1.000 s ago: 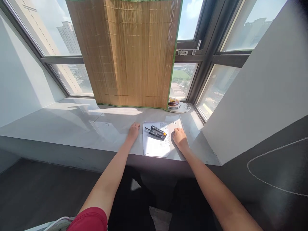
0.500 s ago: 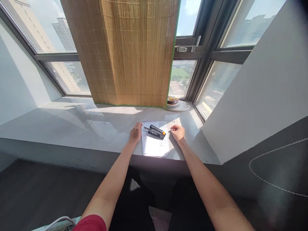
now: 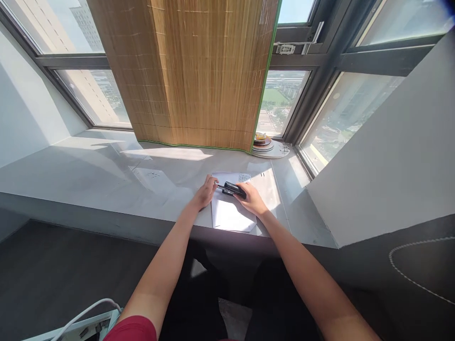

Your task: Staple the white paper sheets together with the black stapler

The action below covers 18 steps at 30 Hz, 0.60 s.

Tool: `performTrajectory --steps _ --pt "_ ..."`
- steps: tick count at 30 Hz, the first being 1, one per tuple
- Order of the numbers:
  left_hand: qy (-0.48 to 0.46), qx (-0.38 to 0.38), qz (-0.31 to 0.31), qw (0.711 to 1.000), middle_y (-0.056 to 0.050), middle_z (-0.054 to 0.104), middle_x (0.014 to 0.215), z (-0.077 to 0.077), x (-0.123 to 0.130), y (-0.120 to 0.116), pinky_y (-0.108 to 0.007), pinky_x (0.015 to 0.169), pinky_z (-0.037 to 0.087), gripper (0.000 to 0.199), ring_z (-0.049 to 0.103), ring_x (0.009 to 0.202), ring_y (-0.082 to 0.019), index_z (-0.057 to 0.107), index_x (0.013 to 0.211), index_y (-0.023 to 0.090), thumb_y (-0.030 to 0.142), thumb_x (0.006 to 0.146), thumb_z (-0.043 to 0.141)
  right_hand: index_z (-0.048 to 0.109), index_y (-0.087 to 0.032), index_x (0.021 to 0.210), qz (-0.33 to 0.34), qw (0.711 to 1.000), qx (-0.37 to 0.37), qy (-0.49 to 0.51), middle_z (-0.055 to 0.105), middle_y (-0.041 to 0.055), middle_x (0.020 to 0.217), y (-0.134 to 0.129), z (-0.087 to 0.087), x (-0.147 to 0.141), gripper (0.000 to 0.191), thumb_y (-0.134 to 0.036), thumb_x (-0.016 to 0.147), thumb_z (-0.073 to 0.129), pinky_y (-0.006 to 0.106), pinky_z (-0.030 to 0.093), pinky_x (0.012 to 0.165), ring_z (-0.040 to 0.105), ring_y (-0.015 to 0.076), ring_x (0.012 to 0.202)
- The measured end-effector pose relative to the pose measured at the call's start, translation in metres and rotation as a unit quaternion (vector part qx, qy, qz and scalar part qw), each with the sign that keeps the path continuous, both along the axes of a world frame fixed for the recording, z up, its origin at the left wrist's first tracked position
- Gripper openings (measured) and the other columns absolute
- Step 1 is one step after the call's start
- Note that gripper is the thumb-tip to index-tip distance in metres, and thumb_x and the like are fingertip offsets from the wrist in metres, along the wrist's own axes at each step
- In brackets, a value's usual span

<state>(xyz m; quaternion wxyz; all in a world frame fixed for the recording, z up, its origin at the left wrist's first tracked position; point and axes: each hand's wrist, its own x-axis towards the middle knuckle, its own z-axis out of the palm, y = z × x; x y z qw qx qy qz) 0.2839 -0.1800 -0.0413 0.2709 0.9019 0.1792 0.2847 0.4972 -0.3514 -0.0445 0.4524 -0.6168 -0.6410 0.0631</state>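
Several dark pens or markers [image 3: 232, 188] lie bunched together over a white sheet of paper [image 3: 231, 213] near the sill's front edge. My right hand [image 3: 250, 198] is closed round their right end. At their left end, my left hand [image 3: 206, 192] has its fingers pressed together on the tip of a thin pen [image 3: 220, 187]. Small print shows at the top of the sheet. A pale sheet with two short dark marks [image 3: 266, 182] lies beside it on the right.
The white window sill [image 3: 88, 175] carries another printed paper [image 3: 152, 177] at the left. Stacked plates [image 3: 263, 144] stand in the right back corner. A bamboo blind [image 3: 195, 71] hangs behind the sill. A slanted white wall [image 3: 384, 156] bounds the right.
My right hand has moved left from the sheet's right side onto the pens and closed round them. My left hand has shifted onto their left tip. The view has tilted down slightly.
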Motion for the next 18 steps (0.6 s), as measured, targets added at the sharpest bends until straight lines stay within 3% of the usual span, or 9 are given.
performTrajectory --steps 4,8,12,18 --pt "-0.030 -0.017 -0.016 0.999 -0.009 0.054 0.125 0.0001 -0.0024 0.0002 -0.037 0.093 0.056 0.028 0.061 0.096 -0.020 0.056 0.132 0.024 0.041 0.116 0.040 0.071 -0.026 0.122 -0.017 0.999 0.029 0.017 0.077 0.0096 0.107 -0.0031 -0.0005 0.0054 0.028 -0.034 0.095 0.074 0.049 0.060 0.087 0.072 0.0307 0.096" --pt "-0.064 0.011 -0.014 0.998 -0.010 0.057 0.121 0.0015 -0.0018 -0.0004 -0.036 0.096 0.056 0.033 0.063 0.104 -0.021 0.062 0.126 0.024 0.038 0.118 0.033 0.074 -0.026 0.118 -0.015 1.000 0.028 0.004 0.079 0.0101 0.108 -0.0030 -0.0010 0.0073 0.025 -0.037 0.095 0.076 0.049 0.059 0.084 0.070 0.0315 0.095" --pt "-0.065 0.040 -0.014 0.997 -0.010 0.065 0.114 0.0019 0.0003 0.0001 -0.035 0.090 0.058 0.034 0.067 0.100 -0.021 0.069 0.122 0.023 0.040 0.117 0.040 0.076 -0.027 0.116 -0.009 0.999 0.039 0.027 0.080 0.0090 0.105 -0.0033 -0.0012 0.0079 0.027 -0.044 0.095 0.078 0.050 0.059 0.084 0.069 0.0311 0.094" --pt "-0.015 0.018 -0.001 1.000 -0.008 0.074 0.111 0.0046 0.0006 -0.0008 -0.033 0.081 0.058 0.028 0.069 0.087 -0.019 0.073 0.122 0.022 0.041 0.113 0.054 0.078 -0.028 0.116 -0.024 0.999 0.017 0.041 0.081 0.0086 0.109 -0.0063 0.0036 0.0061 0.028 -0.044 0.093 0.079 0.055 0.060 0.089 0.069 0.0336 0.099"
